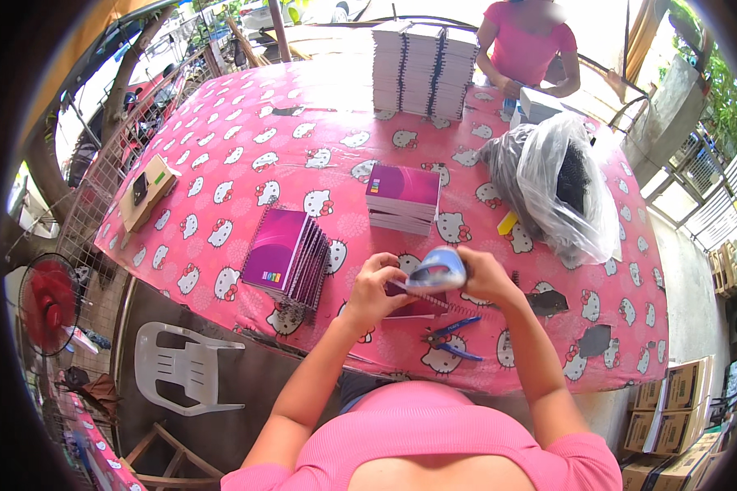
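Held in my right hand (487, 278) is a smooth blue-grey rounded object (436, 271) with an oval opening; blur hides its exact kind. Close on its left, my left hand (378, 290) has its fingers curled together, and what they pinch is hard to see. Below both hands lies a dark purple notebook (418, 308), partly covered. A loose spiral coil (472, 313) stretches out to its right. Cutting pliers (452, 339) with blue handles rest on the cloth just nearer to me, jaws pointing left.
Purple spiral notebooks (280, 250) are stacked on the left, with another purple stack (401, 196) ahead. Tall piles of spiral-bound pages (424, 72) stand farther back. A clear plastic bag (561, 188) fills the right side. A person (531, 45) works across the table. Cardboard (147, 193) lies far left.
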Tool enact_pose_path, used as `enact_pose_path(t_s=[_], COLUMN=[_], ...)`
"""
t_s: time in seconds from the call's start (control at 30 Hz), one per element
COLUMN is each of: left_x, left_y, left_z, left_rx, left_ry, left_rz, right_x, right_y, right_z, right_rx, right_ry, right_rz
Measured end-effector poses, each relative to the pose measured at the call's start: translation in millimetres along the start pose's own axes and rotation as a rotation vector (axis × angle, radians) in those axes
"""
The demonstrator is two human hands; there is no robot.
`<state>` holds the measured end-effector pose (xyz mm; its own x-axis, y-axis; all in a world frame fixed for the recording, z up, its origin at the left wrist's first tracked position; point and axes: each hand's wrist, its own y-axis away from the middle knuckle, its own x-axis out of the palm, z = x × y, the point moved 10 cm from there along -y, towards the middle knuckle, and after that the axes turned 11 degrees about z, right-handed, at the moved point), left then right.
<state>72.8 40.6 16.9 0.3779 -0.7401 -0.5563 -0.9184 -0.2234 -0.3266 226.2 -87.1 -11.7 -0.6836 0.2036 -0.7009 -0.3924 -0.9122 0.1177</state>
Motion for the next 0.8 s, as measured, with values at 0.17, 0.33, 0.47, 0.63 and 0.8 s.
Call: enact_pose_path(t_s=[0.17,0.33,0.47,0.63,0.8], left_x=[-6,15,16,13,21], left_y=[13,37,42,43,43], left_z=[33,78,84,99,90], left_rx=[-0.123,-0.222,-0.175,-0.307,-0.249], left_ry=[0.295,0.916,1.001,0.949,0.977], left_rz=[-0.041,-0.135,-0.138,-0.146,-0.074], right_x=[5,-1,19,-2,-32], right_y=[4,-15,-13,-18,-12], right_z=[40,31,39,44,-17], right_rx=[-0.193,-0.158,-0.193,-0.003,0.175], right_ry=[-0.309,-0.244,-0.356,0.092,0.422], right_rz=[0.103,-0.001,0.086,-0.039,-0.245])
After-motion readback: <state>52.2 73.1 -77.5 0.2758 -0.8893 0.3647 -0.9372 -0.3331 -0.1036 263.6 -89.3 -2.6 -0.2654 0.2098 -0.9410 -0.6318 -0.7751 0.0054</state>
